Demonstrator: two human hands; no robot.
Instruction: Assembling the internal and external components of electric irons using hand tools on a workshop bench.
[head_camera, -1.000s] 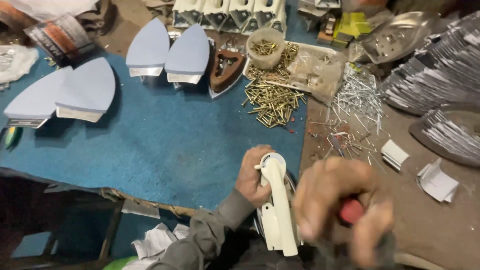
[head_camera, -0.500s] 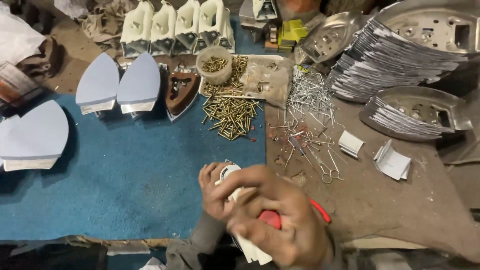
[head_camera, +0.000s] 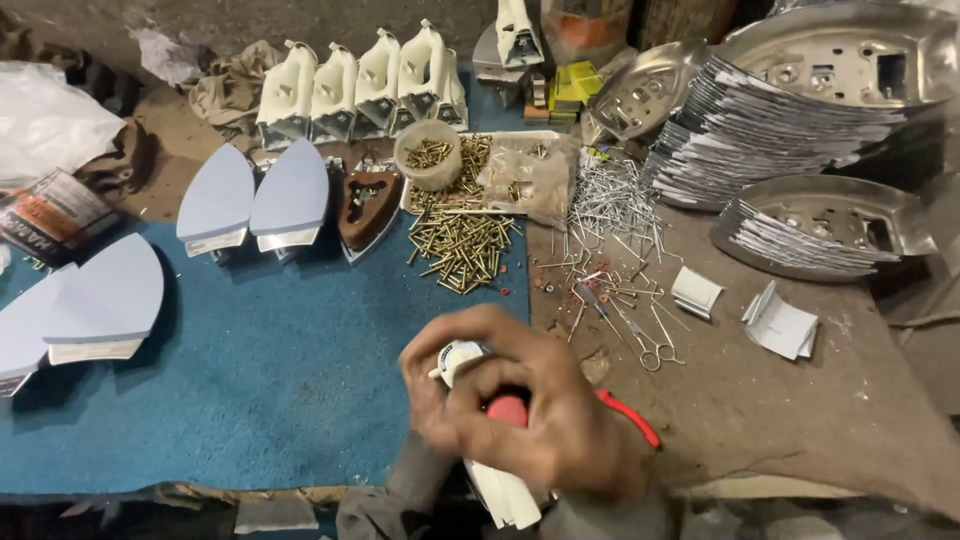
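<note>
— What are the hands doing?
— The right hand (head_camera: 560, 420) is closed around a red-handled tool (head_camera: 625, 412); the left hand (head_camera: 432, 400), mostly hidden behind it, grips a white plastic handle part (head_camera: 500, 490) at the near edge of the tabletop (head_camera: 760, 400).
— And around them?
— Brass screws (head_camera: 462, 245) lie beyond on the blue mat (head_camera: 260, 370), with blue soleplates (head_camera: 255, 200) to the left.

Both hands, right hand (head_camera: 545, 420) over left hand (head_camera: 430, 400), clutch a white plastic handle (head_camera: 500, 490) and red-handled tool (head_camera: 625, 415) beside scattered brass screws (head_camera: 462, 245).
</note>
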